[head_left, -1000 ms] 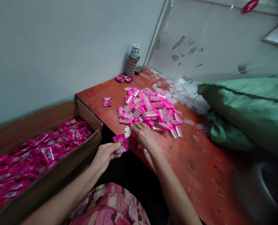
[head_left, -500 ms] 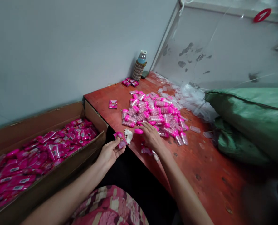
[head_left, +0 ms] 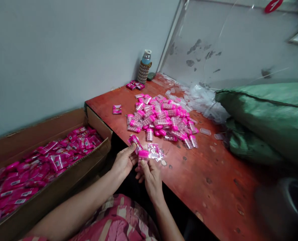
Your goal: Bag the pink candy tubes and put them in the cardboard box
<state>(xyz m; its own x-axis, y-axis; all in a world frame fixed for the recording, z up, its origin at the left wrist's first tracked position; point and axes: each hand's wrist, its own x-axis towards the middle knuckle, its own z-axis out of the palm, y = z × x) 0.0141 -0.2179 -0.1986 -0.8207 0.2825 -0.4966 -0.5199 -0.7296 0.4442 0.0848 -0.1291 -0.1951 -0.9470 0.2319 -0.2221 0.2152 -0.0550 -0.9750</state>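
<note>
A red worktop (head_left: pixel 209 160) carries a heap of bottles (head_left: pixel 161 117), clear with bright pink caps and filled with small pale balls. A bulging green sack (head_left: pixel 266 124) lies to the right of the heap. An open cardboard box (head_left: pixel 88 167), filled well up with pink packages (head_left: pixel 61 157), stands to the left of the heap and nearer the worker, whose patterned garment (head_left: pixel 118 217) shows in front. Crumpled clear plastic (head_left: pixel 201 103) spreads behind the heap and to its right.

The worker's two hands meet on the near side of the heap, well clear of it, by the worktop's edge. The left hand (head_left: pixel 123 162) pinches a pink sachet (head_left: pixel 135 143) between thumb and fingers. The right hand (head_left: pixel 152 177) is closed around a single bottle (head_left: pixel 143 155), cap pointing toward the heap, thumb laid along its body. Sachet and bottle are close together, just beyond the left and right fingers respectively; whether they touch cannot be told.

A flask (head_left: pixel 144 67) in a knitted cover stands behind the heap and to its left, a few pink packets (head_left: pixel 135 85) in front of it. A lone packet (head_left: pixel 117 109) lies left of the heap. A stray bottle (head_left: pixel 149 135) sits at the heap's near edge, and a shiny wrapper (head_left: pixel 153 150) lies on the near side of the heap, just beyond the right hand.
</note>
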